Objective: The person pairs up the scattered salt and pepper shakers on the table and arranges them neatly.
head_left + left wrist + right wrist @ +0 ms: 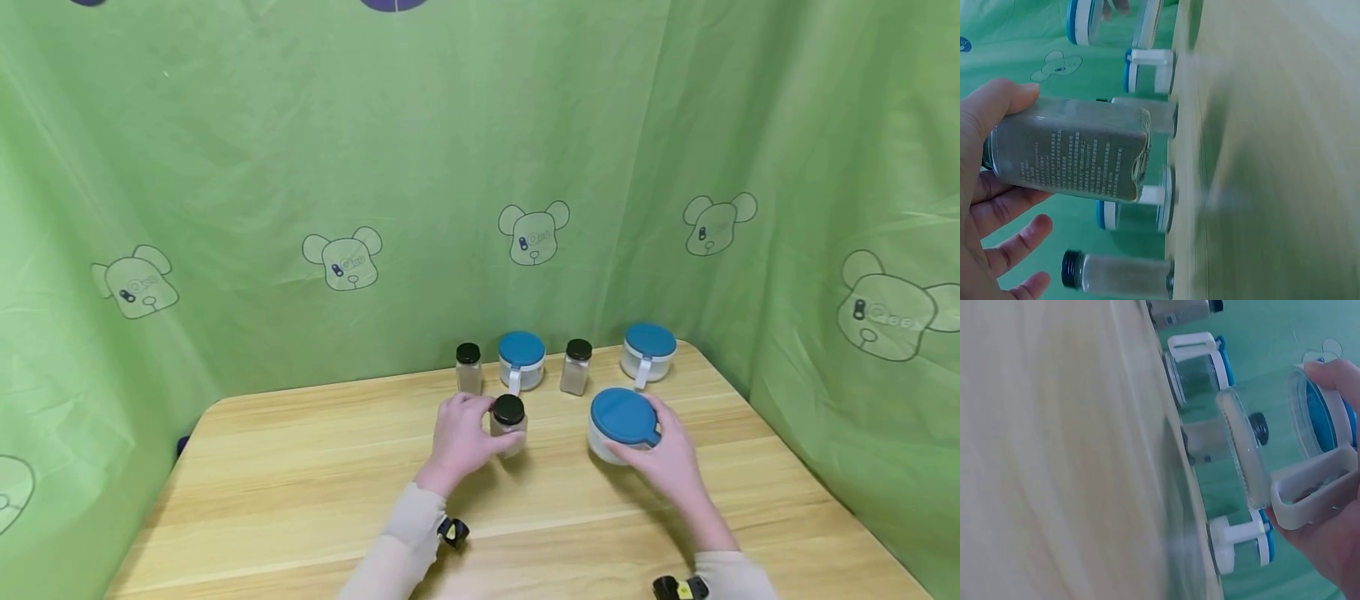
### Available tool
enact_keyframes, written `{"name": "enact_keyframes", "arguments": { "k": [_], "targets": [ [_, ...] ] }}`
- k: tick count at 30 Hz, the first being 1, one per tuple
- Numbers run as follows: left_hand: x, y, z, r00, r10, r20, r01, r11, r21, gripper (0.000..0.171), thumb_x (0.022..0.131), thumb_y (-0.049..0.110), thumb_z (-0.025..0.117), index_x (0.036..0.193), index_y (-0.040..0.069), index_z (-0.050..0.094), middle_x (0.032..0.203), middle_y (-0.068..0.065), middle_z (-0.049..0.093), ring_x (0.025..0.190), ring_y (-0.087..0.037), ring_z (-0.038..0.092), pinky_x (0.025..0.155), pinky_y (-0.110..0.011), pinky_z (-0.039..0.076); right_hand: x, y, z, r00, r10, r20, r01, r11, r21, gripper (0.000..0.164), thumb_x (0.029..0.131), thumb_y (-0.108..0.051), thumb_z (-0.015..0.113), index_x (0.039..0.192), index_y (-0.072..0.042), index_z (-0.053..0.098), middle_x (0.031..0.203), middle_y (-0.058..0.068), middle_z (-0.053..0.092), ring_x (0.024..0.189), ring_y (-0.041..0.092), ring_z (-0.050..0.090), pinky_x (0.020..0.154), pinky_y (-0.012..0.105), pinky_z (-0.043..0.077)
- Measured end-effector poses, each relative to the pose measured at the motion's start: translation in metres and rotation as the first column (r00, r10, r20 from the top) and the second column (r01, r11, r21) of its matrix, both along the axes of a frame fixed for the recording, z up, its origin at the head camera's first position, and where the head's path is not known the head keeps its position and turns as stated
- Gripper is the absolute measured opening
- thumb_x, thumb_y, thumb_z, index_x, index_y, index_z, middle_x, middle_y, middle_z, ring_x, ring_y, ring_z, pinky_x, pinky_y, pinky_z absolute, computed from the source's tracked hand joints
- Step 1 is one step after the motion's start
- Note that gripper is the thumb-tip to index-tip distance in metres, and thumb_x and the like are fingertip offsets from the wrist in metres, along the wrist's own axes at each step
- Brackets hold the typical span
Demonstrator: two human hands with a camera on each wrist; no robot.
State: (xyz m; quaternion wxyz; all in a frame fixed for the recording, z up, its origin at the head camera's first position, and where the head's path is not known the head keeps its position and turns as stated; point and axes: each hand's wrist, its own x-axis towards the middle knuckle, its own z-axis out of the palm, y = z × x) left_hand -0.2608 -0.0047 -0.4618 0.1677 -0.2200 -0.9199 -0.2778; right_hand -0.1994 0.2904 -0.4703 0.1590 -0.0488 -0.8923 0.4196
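Observation:
My left hand [459,435] grips a square glass spice jar [508,412] with a black lid, thumb and fingers on either side near the top. Grey-brown powder fills it, and small printed text covers one face of the spice jar [1072,150] in the left wrist view. Over to the right, my right hand [672,458] holds a round glass seasoning pot [622,418] by its sides near the blue lid. White contents lie at the bottom of this pot [1247,447], and its white handle faces the palm. Both held containers are above the tabletop.
Along the back of the wooden table [315,492] stand a black-lidded jar [469,371], a blue-lidded pot [522,360], another black-lidded jar [576,368] and another blue-lidded pot [649,353]. A green curtain [420,167] hangs right behind the table edge.

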Motion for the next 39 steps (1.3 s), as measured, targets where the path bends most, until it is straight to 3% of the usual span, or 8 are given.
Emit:
{"name": "enact_keyframes", "arguments": {
  "k": [7, 22, 28, 39],
  "targets": [
    [-0.002, -0.021, -0.001, 1.0, 0.009, 0.011, -0.009, 1.0, -0.002, 0.065, 0.072, 0.061, 0.076, 0.114, 0.013, 0.069, 0.112, -0.002, 0.073, 0.113, -0.025, 0.058, 0.105, -0.045, 0.04, -0.001, -0.014, -0.005, 1.0, -0.02, 0.001, 0.02, 1.0, 0.0, 0.098, 0.072, -0.036, 0.085, 0.148, -0.003, 0.031, 0.146, 0.029, 0.038, 0.129, 0.048, 0.041, 0.1, 0.069, 0.037],
    [-0.003, -0.055, -0.003, 1.0, 0.016, 0.014, -0.016, 1.0, 0.022, 0.064, 0.07, 0.059, 0.078, 0.112, 0.011, 0.07, 0.111, -0.003, 0.073, 0.109, -0.022, 0.058, 0.101, -0.044, 0.042, -0.001, -0.041, -0.002, 0.997, -0.021, 0.07, 0.025, 0.999, -0.046, 0.103, 0.074, -0.037, 0.083, 0.151, -0.001, 0.024, 0.149, 0.026, 0.034, 0.134, 0.045, 0.037, 0.106, 0.066, 0.035],
    [-0.005, -0.07, -0.002, 0.999, 0.038, 0.006, -0.038, 0.999, 0.035, 0.065, 0.069, 0.059, 0.079, 0.114, 0.013, 0.07, 0.111, -0.003, 0.073, 0.109, -0.021, 0.057, 0.101, -0.044, 0.041, -0.005, -0.052, 0.0, 0.998, -0.023, 0.054, 0.026, 0.998, -0.05, 0.1, 0.073, -0.038, 0.084, 0.149, -0.004, 0.028, 0.147, 0.023, 0.038, 0.132, 0.042, 0.041, 0.105, 0.065, 0.038],
    [-0.004, -0.097, 0.002, 0.995, 0.079, 0.052, -0.082, 0.995, 0.055, 0.068, 0.068, 0.058, 0.08, 0.117, 0.012, 0.069, 0.112, -0.005, 0.071, 0.108, -0.023, 0.056, 0.099, -0.046, 0.042, -0.012, -0.077, 0.001, 0.999, -0.025, 0.034, 0.027, 0.997, -0.075, 0.098, 0.071, -0.036, 0.086, 0.147, -0.007, 0.032, 0.144, 0.02, 0.042, 0.13, 0.04, 0.044, 0.104, 0.062, 0.04]
  ]
}}
